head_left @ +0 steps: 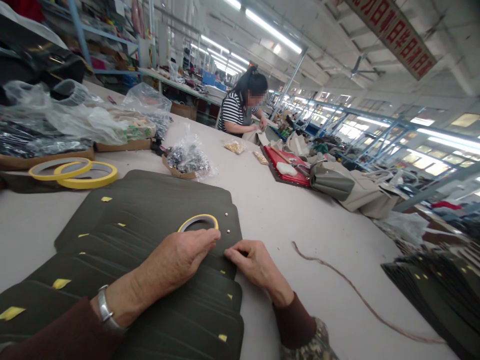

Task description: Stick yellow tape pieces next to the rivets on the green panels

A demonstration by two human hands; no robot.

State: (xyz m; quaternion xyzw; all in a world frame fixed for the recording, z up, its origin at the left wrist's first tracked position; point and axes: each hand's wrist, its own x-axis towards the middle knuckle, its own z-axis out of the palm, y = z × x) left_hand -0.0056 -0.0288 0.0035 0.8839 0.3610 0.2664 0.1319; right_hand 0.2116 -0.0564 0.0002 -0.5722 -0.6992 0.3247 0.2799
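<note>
Several dark olive leather panels [157, 210] lie overlapped on the white table [300, 220], each with small yellow tape tabs. A small roll of yellow tape [198, 221] rests on the top panel beside two metal studs. My left hand [176, 262] lies over the panel just below the roll, fingers curled together toward the edge of the tape. My right hand [255, 265] is next to it, fingertips pinched on the panel's right edge. What either hand pinches is too small to name.
Two larger yellow tape rolls [75, 172] lie at the left by cardboard trays and plastic bags of hardware [187, 160]. A thin cord [356, 295] trails across the table at right. A person in a striped shirt [236, 110] works at the far end near bags.
</note>
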